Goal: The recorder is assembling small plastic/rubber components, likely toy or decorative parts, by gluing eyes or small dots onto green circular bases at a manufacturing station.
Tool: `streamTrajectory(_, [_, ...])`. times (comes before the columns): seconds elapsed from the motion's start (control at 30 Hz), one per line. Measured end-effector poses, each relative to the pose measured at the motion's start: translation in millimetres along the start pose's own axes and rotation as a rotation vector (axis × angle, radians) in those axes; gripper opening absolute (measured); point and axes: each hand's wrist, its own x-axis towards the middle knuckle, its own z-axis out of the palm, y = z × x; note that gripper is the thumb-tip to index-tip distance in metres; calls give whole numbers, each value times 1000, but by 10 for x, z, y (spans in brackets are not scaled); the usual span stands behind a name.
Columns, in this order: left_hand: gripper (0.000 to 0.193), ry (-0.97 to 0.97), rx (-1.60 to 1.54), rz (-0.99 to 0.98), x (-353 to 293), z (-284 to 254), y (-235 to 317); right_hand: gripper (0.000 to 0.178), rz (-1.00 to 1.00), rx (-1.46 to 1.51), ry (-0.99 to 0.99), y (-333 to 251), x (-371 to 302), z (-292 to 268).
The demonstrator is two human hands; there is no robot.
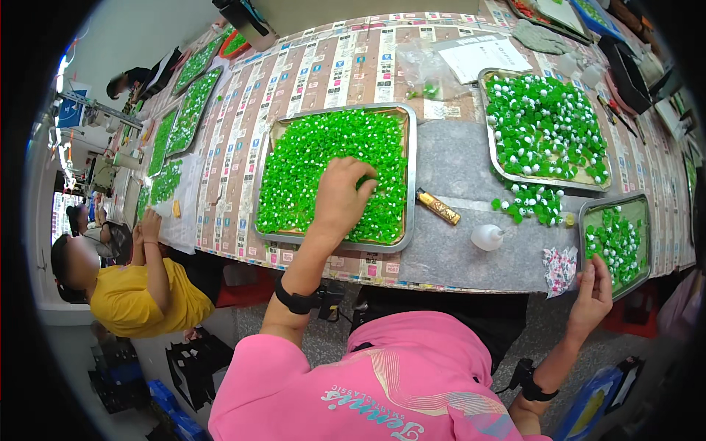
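Observation:
My left hand (344,192) is over a metal-rimmed tray (337,245) filled with small green pieces (294,165), many with white dots. Its fingers curl toward the thumb, and whatever is between them is too small to make out. At the right, my right hand (592,295) is beside the near left edge of a smaller tray (634,283) of green and white pieces (612,242). Thumb and fingers are pressed together there, and any held piece is hidden. A crumpled patterned scrap (560,270) lies just left of that hand.
A white squeeze bottle (487,237) and gold lighter-like case (438,206) lie on grey paper (448,158). Loose pieces (531,203) sit below a tray of white-and-green pieces (544,121). Another person (158,294) in yellow works at the left, near more trays (193,110).

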Motion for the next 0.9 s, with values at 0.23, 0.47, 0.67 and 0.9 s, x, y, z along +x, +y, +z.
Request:
streamTrajectory(0.23, [14, 84, -116, -21, -43, 1, -32, 17, -82, 57, -154, -110, -215, 155])
streamTrajectory(0.47, [21, 97, -202, -11, -90, -135, 25, 15, -104, 101, -271, -271, -345, 314])
streamTrajectory(0.67, [16, 30, -825, -270, -246, -114, 377, 11, -127, 166, -411, -508, -526, 480])
streamTrajectory(0.9, [15, -375, -1430, -516, -501, 26, 949, 22, -187, 272, -692, -761, -624, 682])
